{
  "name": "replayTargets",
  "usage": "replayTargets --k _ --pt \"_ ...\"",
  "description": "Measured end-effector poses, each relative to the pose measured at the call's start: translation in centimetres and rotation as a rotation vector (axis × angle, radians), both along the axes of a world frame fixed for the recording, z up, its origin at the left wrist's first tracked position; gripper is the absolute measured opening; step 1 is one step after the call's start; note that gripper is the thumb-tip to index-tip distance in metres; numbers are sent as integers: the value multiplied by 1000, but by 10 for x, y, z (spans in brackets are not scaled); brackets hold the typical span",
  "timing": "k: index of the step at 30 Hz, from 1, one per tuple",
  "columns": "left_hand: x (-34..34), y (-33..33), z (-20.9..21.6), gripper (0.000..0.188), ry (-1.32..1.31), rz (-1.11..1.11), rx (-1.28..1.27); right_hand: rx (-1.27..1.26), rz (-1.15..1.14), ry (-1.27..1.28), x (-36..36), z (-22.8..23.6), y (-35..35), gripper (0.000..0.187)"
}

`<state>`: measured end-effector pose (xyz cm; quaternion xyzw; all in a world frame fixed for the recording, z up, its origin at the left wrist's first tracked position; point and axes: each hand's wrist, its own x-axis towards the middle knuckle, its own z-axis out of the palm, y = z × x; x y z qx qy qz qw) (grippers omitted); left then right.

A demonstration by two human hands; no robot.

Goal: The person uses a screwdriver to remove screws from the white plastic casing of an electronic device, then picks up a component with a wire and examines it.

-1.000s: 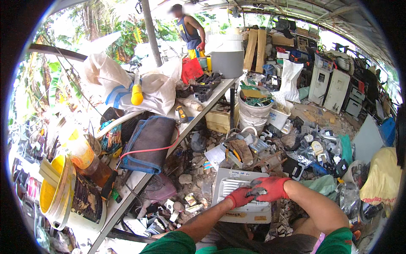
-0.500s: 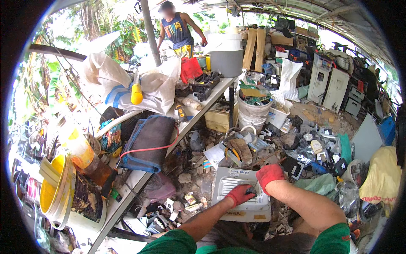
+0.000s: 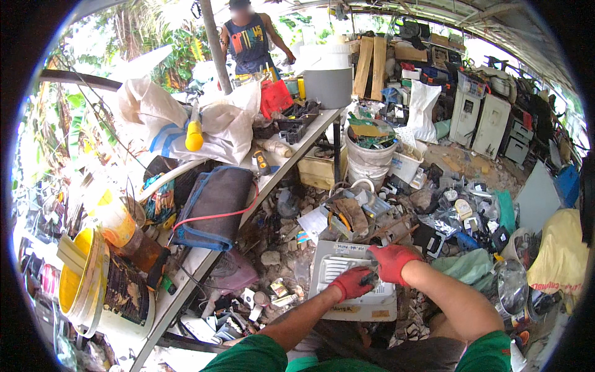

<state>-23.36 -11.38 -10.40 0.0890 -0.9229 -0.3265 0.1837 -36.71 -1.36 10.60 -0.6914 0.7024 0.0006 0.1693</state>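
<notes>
Along the left of the frame runs a long workbench (image 3: 186,273) heaped with sacks, a dark bag and a yellow bucket (image 3: 80,285); scrap litters the ground to the right. At lower centre lies the white plastic casing (image 3: 347,279), seemingly intact, so the work looks barely begun. The left hand (image 3: 351,283) curls closed on its vented top; the right hand (image 3: 392,260) grips its upper edge (both red-gloved).

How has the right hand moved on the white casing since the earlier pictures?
Yes. The right hand has moved toward the far right corner of the white casing, away from the left hand.
</notes>
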Motion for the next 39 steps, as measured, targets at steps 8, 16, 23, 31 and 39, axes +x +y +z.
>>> replayTargets --k 8,16,23,31,39 --pt "-1 -4 -7 50 -188 26 47 160 489 15 -16 -1 -7 36" --pt "0 5 -2 50 -211 162 -39 199 -22 300 -1 21 10 42" --pt "2 0 3 47 -145 23 -162 -27 61 219 -28 -14 10 29" --pt "-4 -2 -6 51 -170 107 -74 -352 207 87 -37 -42 11 35" --pt "-11 2 0 50 -152 136 -89 -193 7 -694 -51 -67 19 40"
